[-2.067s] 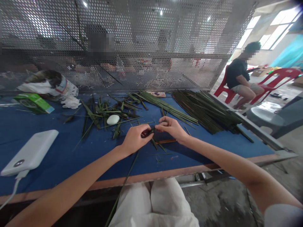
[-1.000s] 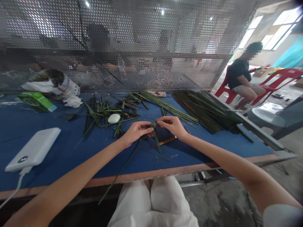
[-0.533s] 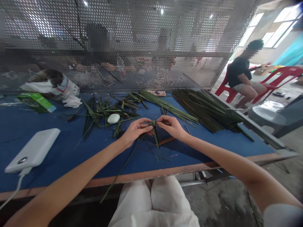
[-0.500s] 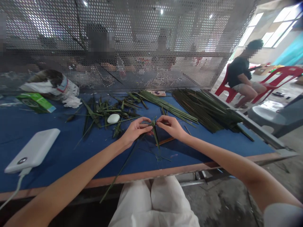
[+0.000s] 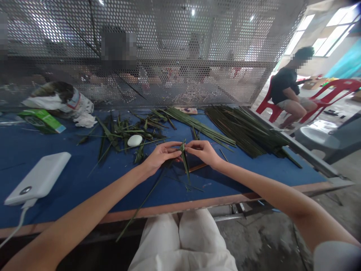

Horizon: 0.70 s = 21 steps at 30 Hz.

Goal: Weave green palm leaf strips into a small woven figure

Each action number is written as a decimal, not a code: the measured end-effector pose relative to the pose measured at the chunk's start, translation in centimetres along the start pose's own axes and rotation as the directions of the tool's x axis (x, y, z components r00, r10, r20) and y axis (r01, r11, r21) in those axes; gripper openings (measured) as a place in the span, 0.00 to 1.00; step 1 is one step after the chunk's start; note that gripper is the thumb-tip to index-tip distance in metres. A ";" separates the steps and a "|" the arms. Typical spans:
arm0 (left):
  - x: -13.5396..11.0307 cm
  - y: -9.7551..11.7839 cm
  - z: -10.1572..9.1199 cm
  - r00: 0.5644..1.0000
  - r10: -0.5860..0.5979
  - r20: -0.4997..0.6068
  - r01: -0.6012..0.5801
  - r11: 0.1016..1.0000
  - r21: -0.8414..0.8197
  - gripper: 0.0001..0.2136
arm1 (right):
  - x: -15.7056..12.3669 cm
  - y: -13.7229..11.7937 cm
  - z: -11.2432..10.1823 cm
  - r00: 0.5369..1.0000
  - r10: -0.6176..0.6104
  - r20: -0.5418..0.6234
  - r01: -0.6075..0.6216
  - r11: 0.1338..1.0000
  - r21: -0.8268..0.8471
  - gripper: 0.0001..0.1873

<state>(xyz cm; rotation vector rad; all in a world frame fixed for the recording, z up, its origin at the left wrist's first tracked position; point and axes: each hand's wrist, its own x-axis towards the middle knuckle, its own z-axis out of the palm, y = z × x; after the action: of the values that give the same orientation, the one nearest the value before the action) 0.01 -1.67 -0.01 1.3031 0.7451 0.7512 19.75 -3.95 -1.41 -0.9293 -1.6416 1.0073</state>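
Our left hand [image 5: 160, 157] and right hand [image 5: 201, 153] meet above the blue table top [image 5: 70, 207], both grasping. We pinch a narrow green leaf strip [image 5: 184, 160] from opposite sides between the fingertips [image 5: 177, 148]. The strip hangs tilted downward between the hands, over the table's near half; we cannot tell whether its lower end touches the surface. A long dark leaf blade [image 5: 146, 197] runs from beneath the left hand and over the table's wooden edge [image 5: 169, 211], toward our white trousers [image 5: 180, 241].

Just beside the right hand lies a thin brown wooden strip [image 5: 197, 167]. Beyond the hands are a loose heap of leaf cuttings [image 5: 121, 135] around a white egg-shaped object [image 5: 134, 140], a bundle of green leaf strips [image 5: 200, 128], and a bundle of dark leaf ribs [image 5: 245, 130]. Far left sit a white power bank [image 5: 36, 178] and a green carton [image 5: 41, 121]. Behind everything stands a perforated metal screen [image 5: 141, 56]. To the right, a person [image 5: 284, 90] sits on a red plastic chair [image 5: 267, 107].
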 end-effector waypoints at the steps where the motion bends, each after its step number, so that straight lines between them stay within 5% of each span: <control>1: 0.1 -0.1 -0.1 1.000 -0.006 0.004 0.006 1.000 -0.014 0.24 | 0.0 0.0 0.0 1.000 -0.004 -0.010 0.004 1.000 -0.014 0.12; 10: 0.4 -0.4 -0.5 1.000 -0.009 -0.009 0.009 0.999 -0.054 0.20 | -0.2 -0.6 0.3 0.999 -0.047 -0.022 0.044 0.992 -0.118 0.12; 21: 0.5 0.2 -0.9 0.988 0.049 -0.147 -0.049 0.999 0.004 0.19 | -0.8 -0.9 0.7 0.999 -0.034 0.033 0.040 0.979 -0.200 0.15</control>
<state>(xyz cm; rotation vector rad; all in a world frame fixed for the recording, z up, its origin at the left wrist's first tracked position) -0.46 -0.77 0.08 1.2800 0.8341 0.8940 19.14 -5.12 -0.97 -1.0170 -1.8030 0.8445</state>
